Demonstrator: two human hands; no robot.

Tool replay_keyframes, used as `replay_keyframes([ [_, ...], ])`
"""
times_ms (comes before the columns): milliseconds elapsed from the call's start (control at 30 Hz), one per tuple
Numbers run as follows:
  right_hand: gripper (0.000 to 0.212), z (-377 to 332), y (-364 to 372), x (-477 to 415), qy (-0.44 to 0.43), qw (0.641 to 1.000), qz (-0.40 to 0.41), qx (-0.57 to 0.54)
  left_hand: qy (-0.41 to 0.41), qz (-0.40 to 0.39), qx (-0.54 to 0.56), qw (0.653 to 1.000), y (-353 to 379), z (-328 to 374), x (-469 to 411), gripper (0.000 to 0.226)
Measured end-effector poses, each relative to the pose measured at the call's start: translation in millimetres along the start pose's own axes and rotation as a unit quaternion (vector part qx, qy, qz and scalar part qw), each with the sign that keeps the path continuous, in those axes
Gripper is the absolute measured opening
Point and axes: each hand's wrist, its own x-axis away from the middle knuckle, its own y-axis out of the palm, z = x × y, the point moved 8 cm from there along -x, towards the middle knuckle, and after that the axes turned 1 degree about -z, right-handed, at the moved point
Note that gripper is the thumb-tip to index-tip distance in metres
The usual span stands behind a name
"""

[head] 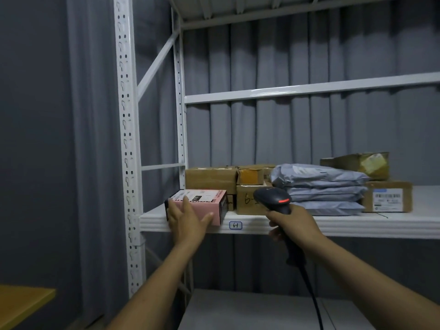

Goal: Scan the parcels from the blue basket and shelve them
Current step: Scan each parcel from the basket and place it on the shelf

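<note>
— pink box (202, 207) sits on the shelf (357, 225), front left edge, near the tag (235, 225) marked 61. left hand (188, 219) lies flat against it, fingers straight, gripping nothing.
— and the right hand (294, 223)?
— curled round the scanner (273, 198) handle. several parcels (210, 179) are shelved behind (basket out of view, so what's left i can't tell).

Pink box (202, 206), black scanner (273, 198) glowing red, white shelf (357, 225), grey mailers (321, 186)
</note>
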Motion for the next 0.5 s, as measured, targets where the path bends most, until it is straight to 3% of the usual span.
replay_keyframes([
  [133,0.011,-1,7,0,0.004,1.000,-0.013,0.012,0.042,0.007,-0.042,0.998,8,11,-6,0.091],
  [500,0.014,-9,15,6,0.006,0.999,-0.025,0.023,0.016,-0.020,-0.100,0.995,24,26,-21,0.104],
])
